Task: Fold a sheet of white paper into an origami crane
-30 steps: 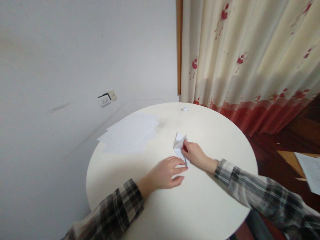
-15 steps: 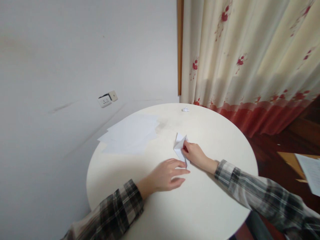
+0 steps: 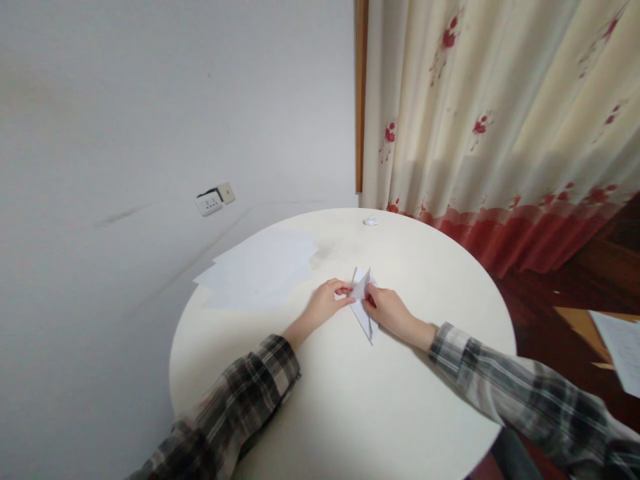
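A small folded white paper piece (image 3: 362, 303) lies near the middle of the round white table (image 3: 350, 413), its point aimed toward me. My left hand (image 3: 327, 301) pinches the paper's left flap with curled fingers. My right hand (image 3: 387, 309) presses on the paper's right side, fingers closed on it. Both arms wear plaid sleeves.
A loose stack of white sheets (image 3: 260, 268) lies on the table's left rear. A tiny crumpled paper scrap (image 3: 370, 221) sits at the far edge. A wall with a socket (image 3: 214, 198) is at left, a flowered curtain (image 3: 490, 133) behind, more papers (image 3: 620, 347) on a surface at right.
My left hand moved from the table surface near the paper's tip up and forward to the paper's left flap and closed on it. My right hand stayed on the paper.
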`<state>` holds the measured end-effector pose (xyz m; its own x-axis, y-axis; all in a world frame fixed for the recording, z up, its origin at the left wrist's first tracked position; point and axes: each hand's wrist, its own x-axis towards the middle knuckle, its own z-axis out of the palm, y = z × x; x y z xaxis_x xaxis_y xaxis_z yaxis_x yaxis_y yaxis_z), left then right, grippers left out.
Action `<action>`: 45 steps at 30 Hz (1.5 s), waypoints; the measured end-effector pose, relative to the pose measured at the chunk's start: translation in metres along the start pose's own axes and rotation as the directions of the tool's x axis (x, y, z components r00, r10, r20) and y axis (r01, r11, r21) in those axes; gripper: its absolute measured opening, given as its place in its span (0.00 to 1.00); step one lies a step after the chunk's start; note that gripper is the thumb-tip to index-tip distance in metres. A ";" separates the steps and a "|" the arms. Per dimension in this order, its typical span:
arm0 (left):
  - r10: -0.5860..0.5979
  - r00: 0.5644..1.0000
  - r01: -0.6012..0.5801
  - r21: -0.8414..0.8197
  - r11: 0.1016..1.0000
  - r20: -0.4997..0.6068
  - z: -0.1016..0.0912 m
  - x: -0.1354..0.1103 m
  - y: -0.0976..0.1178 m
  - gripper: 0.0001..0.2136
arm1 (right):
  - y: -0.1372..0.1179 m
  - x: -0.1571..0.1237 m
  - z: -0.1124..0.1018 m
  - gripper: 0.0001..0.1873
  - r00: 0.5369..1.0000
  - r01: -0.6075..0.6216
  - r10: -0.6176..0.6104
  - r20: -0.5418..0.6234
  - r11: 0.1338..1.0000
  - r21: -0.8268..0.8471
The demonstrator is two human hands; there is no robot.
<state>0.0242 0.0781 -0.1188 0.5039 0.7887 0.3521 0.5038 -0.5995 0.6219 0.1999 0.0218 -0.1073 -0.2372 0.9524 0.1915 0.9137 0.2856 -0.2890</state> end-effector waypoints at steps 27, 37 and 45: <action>-0.156 0.953 0.232 -0.293 0.927 0.261 0.006 0.025 0.015 0.09 | 0.011 -0.004 -0.008 0.11 0.979 -0.149 0.164 -0.125 0.981 0.122; -0.245 0.939 0.305 -0.262 0.915 0.240 0.016 0.035 0.006 0.08 | 0.015 -0.001 -0.004 0.15 0.983 -0.121 0.139 -0.121 0.982 0.145; -0.281 0.928 0.337 -0.231 0.913 0.244 0.011 0.040 0.013 0.09 | 0.015 -0.002 -0.003 0.15 0.985 -0.099 0.118 -0.124 0.984 0.149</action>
<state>0.0589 0.1002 -0.1042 0.4970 0.8675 -0.0184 0.4675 -0.2498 0.8480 0.2149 0.0235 -0.1090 -0.0847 0.9589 0.2708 0.8736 0.2022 -0.4427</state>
